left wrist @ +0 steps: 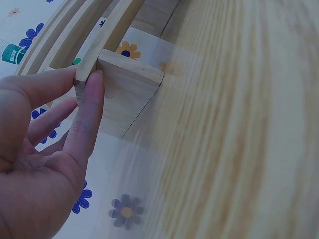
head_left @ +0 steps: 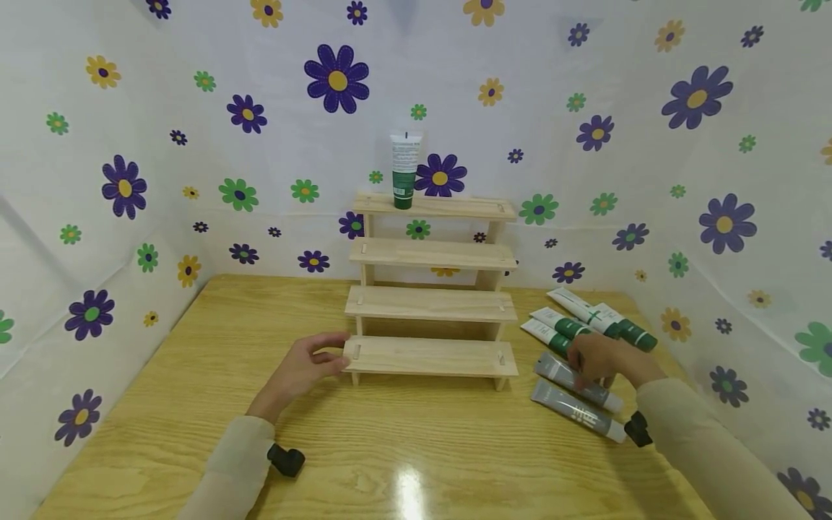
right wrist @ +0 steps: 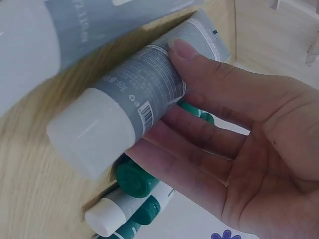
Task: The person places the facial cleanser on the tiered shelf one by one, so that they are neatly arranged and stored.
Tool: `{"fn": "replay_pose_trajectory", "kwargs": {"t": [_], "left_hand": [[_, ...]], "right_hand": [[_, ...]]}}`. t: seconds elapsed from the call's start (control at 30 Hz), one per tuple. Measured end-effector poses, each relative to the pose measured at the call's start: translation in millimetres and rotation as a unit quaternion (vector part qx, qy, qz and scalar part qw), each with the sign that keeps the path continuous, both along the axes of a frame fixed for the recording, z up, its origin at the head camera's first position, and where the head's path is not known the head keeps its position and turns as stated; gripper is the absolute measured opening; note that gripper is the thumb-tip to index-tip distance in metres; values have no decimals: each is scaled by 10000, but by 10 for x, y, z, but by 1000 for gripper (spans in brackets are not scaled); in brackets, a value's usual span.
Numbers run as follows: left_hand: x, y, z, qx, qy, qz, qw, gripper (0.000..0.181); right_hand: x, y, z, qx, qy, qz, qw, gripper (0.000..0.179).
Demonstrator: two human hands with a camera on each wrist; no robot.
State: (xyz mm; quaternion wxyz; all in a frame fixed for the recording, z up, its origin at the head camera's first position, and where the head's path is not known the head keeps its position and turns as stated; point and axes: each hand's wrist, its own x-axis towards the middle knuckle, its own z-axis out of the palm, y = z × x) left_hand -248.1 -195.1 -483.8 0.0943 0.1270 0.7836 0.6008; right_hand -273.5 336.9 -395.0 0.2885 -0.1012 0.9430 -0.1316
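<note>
With thumb and fingertips, my left hand (head_left: 305,368) pinches the left end of the lowest board of a stepped wooden rack (head_left: 429,357); the left wrist view shows the thumb and forefinger on the board's edge (left wrist: 89,64). Over at the right, my right hand (head_left: 601,359) holds a grey squeeze tube (right wrist: 149,74) with a white cap, thumb on one side and fingers on the other. Another grey tube (head_left: 572,408) lies in front of it on the table. A white and green tube (head_left: 404,170) stands cap down on the rack's top board.
Several white and green tubes (head_left: 555,321) lie in a loose group behind my right hand. The wooden table (head_left: 416,440) reaches to a flower-print cloth (head_left: 273,152) that hangs at the back and both sides.
</note>
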Motion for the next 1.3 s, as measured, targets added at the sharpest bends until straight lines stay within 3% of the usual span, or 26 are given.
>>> {"fn": "replay_pose_trajectory", "kwargs": {"t": [0.23,0.57,0.83,1.3], "left_hand": [[7,0,8,11,-20,18,10000,55],[8,5,14,-4,5,2,10000,55],[6,6,12,-33,-21,52,10000,54],[1,25,10,-109,-123,132,9998,55]], "right_hand": [[-22,5,111,-207,30,-32,9998,26],[-91,29,340,-341,515,508,9968,23],[-158,-24,561,-540,570,468,9958,31],[-284,-279,857,-832,977,514,9904,29]]}}
